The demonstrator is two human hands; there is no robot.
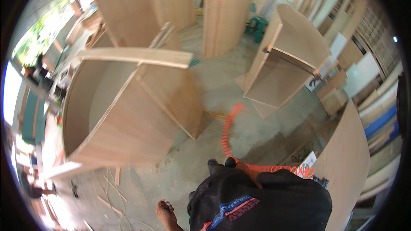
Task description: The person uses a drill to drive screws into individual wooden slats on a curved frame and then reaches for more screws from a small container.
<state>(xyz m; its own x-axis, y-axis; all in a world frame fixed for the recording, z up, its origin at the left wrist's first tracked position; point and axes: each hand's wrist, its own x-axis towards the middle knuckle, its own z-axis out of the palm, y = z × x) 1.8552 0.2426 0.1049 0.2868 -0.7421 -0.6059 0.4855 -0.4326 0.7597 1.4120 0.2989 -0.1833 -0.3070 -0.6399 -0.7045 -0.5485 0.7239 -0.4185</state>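
My left hand (166, 212) hangs low beside my dark shirt, its fingers curled in. Something small and dark shows at the fingers, too blurred to name. My right hand is not visible. To the right of my shirt, part of a dark blue and black tool (320, 182) shows near the end of an orange coiled air hose (225, 134). The hose runs over the floor and along the front of my body. Ahead on the left stands a large curved plywood cabinet frame (128, 124), with a loose wooden strip (137, 54) across its top.
A tapered plywood box (284, 77) with a bar clamp (291, 62) across it stands ahead right. Curved panels (224, 21) and a green stool (257, 28) are behind. A curved sheet (346, 154) rises at my right. Cords and wood scraps (109, 205) lie at left.
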